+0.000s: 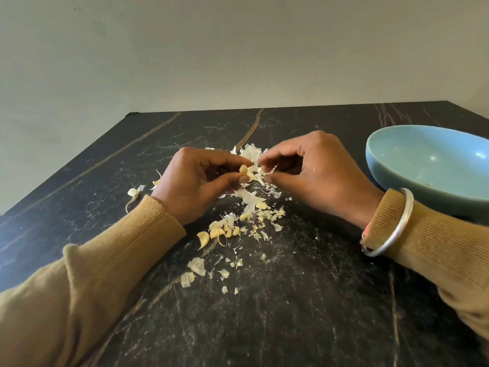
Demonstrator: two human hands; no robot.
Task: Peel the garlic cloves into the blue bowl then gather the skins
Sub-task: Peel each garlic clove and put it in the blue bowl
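Black stone table (304, 313), pale litter all over it, and both hands are up just above the mess. The left hand (193, 181) pinches a clove (243, 169) between thumb and forefinger, and the clove pokes out right at the fingertips. The right hand (315, 176) meets it tip to tip, its thumb and forefinger nipping a strip of skin (273, 169) just beside that clove. Loose skins (250, 201) lie under and behind the hands. Nearer the person a cluster of cloves (218, 231) sits on the table, with a stray clove (132, 192) out left of the left wrist. The blue bowl (412, 154) stands to the right, near the right wrist and apart from the held clove. A silver bangle (389, 229) rings the right cuff.
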